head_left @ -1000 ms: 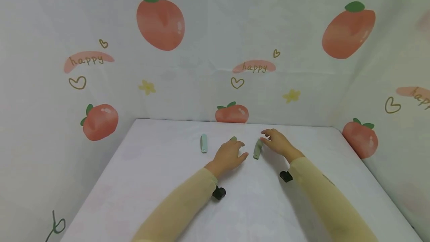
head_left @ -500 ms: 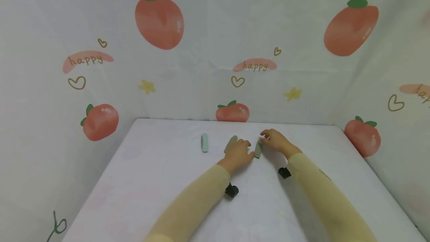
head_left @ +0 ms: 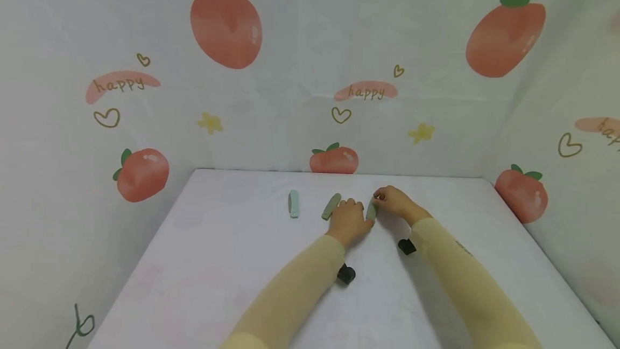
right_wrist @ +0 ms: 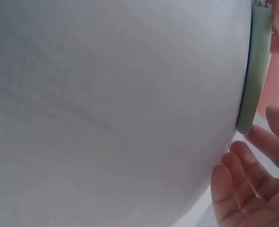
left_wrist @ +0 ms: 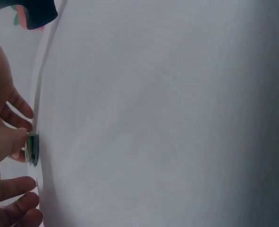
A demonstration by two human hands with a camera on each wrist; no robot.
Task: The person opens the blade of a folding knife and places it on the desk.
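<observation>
The slim green folding tool at the right lies on the table, a hand at each end. The left hand reaches from the left; its thumb is at the tool's near end. The left wrist view shows a dark slot in the tool, with the left thumb beside it. At the far end is the right hand. In the right wrist view its index finger meets the tool's tip, and the thumb stands slightly apart. A second tool lies left of the left hand's fingers.
Farther left lies a paler mint tool of like shape. All rest on a white-covered table, whose far edge meets a fruit-printed curtain. Black wrist cameras hang below both sleeves, low over the table.
The left hand has moved right, off the middle tool and onto the near end of the right-hand tool. The right hand's fingertips have drawn closer together at the far end.
</observation>
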